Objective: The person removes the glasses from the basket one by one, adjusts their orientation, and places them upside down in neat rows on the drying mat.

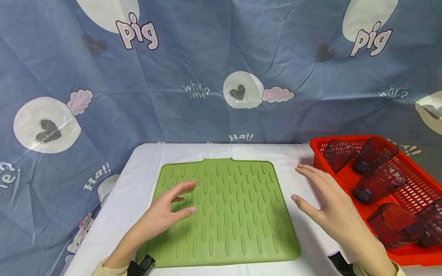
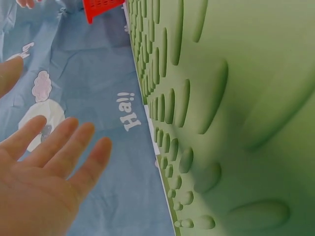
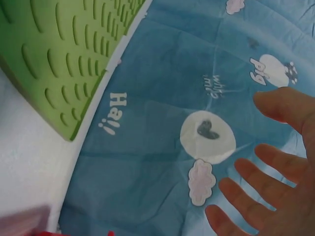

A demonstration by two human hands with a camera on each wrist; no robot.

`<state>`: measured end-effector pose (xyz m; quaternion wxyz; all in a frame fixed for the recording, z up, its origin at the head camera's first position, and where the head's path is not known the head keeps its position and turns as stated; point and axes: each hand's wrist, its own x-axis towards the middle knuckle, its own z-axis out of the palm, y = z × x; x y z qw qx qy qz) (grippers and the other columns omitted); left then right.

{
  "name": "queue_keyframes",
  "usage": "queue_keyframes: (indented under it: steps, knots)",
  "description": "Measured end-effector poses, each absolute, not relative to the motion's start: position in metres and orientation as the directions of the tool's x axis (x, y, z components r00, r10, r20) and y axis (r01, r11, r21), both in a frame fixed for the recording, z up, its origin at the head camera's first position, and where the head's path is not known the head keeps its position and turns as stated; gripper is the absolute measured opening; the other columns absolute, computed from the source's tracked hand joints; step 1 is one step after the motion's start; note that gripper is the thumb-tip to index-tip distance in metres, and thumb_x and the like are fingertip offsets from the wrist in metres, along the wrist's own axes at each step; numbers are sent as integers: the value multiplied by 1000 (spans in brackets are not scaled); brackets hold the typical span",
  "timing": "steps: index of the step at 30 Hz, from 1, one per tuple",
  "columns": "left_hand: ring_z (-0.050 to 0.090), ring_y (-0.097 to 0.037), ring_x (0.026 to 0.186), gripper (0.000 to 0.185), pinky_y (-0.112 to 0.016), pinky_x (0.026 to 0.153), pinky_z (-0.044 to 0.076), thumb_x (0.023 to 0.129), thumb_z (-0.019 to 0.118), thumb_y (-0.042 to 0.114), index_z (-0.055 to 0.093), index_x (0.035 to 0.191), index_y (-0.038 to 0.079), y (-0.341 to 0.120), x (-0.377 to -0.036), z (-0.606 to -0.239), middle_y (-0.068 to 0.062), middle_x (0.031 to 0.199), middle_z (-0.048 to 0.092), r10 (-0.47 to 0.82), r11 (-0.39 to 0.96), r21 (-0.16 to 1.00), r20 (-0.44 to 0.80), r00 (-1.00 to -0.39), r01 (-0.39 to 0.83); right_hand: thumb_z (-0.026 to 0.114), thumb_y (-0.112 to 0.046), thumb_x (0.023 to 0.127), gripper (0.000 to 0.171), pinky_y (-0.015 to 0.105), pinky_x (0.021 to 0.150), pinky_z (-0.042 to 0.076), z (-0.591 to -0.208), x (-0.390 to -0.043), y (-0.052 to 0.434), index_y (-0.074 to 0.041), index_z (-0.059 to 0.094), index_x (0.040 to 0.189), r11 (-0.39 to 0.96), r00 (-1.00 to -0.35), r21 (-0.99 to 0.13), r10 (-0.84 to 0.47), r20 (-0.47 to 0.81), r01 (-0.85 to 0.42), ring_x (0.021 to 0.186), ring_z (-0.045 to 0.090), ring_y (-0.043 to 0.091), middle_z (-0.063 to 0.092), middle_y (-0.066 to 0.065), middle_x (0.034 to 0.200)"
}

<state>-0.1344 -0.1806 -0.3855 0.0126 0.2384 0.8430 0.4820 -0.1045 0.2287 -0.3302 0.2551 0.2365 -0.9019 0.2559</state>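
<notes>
A green ridged drying mat (image 1: 221, 207) lies flat on the white table. Over its left part hovers my left hand (image 1: 165, 211), fingers relaxed and thumb apart, holding nothing. My right hand (image 1: 328, 203) is in the air between the mat and a red plastic basket (image 1: 321, 155), its fingers loosely spread with nothing in them. Several clear drinking glasses lean or lie inside the basket, among them one glass (image 1: 376, 153) at the back and another glass (image 1: 395, 226) nearer the front. In the left wrist view the left palm (image 2: 39, 196) shows beside the mat's ridges.
The white tablecloth (image 1: 134, 184) shows around the mat. Behind the table hangs a blue printed curtain (image 1: 207, 46) with cartoon words and hearts. The basket's raised wall stands along the right side, close to my right forearm.
</notes>
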Motion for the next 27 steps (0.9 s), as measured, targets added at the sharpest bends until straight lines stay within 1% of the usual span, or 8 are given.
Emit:
queue_keyframes:
  steps: [3, 7, 11, 17, 20, 23, 27]
  knots:
    - [48, -16, 130, 61, -43, 102, 46, 89, 76, 24, 47, 142, 26, -180, -134, -388, 8, 142, 50, 421, 414, 823, 206, -883, 389, 85, -13, 74, 76, 11, 107, 25, -328, -101, 234, -18, 52, 142, 754, -773, -372, -273, 573, -541, 131, 43, 13, 51, -2, 141]
    - [49, -16, 129, 60, -44, 102, 46, 88, 75, 28, 48, 142, 28, -180, -134, -390, 8, 141, 51, 421, 409, 826, 208, -883, 389, 87, -11, 73, 79, 8, 104, 25, -325, -97, 243, -22, 51, 143, 755, -791, -405, -239, 563, -516, 130, 41, 6, 52, -4, 139]
    - [52, -16, 126, 58, -45, 99, 48, 87, 77, 28, 51, 139, 31, -181, -133, -392, 9, 137, 54, 396, 414, 816, 237, -887, 403, 88, -8, 70, 80, 7, 101, 29, -323, -97, 250, -21, 53, 141, 749, -781, -404, -236, 578, -525, 127, 44, 3, 54, -4, 137]
    - [54, -19, 123, 57, -45, 97, 49, 86, 78, 25, 53, 137, 30, -181, -134, -394, 9, 135, 56, 396, 400, 807, 276, -876, 435, 89, -4, 68, 79, 6, 99, 32, -319, -97, 264, -20, 56, 138, 751, -784, -409, -228, 577, -519, 120, 48, 1, 57, -4, 131]
    - [54, -18, 122, 56, -45, 97, 49, 86, 78, 22, 54, 136, 30, -180, -134, -395, 10, 134, 57, 400, 391, 809, 281, -872, 440, 89, -5, 68, 78, 4, 96, 32, -317, -97, 272, -22, 56, 137, 771, -797, -401, -219, 563, -495, 115, 49, -1, 59, -6, 126]
    - [54, -16, 122, 56, -43, 97, 50, 86, 78, 20, 55, 137, 29, -179, -135, -396, 10, 134, 57, 409, 380, 808, 290, -865, 450, 89, -8, 69, 77, 2, 88, 34, -315, -96, 280, -25, 56, 137, 799, -808, -383, -205, 552, -464, 107, 49, -3, 59, -10, 122]
    - [53, -16, 123, 57, -42, 97, 49, 86, 78, 19, 55, 137, 29, -178, -135, -397, 10, 135, 56, 418, 376, 810, 286, -862, 451, 89, -13, 71, 76, 1, 87, 32, -314, -96, 291, -27, 55, 138, 805, -821, -393, -190, 539, -444, 107, 48, -6, 58, -12, 122]
